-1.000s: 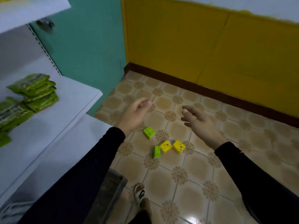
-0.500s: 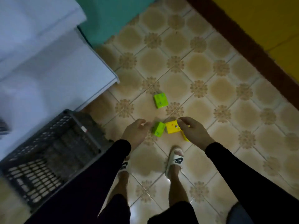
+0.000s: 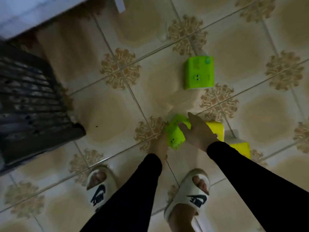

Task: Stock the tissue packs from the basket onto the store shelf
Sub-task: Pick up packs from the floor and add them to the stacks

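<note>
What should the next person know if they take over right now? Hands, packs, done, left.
Right hand: reaching down across the near green tissue pack, fingers on it; whether they are curled round it is unclear.
Left hand: low beside the same pack, blurred, grip unclear.
Packs: four on the patterned tile floor. A second green tissue pack lies apart, farther out. Two yellow tissue packs sit under and beside the right forearm.
Dark plastic basket: on the floor at left, below the white shelf edge.
Done: none of these four is stocked.
Left: gather all four, then shelve them.
</note>
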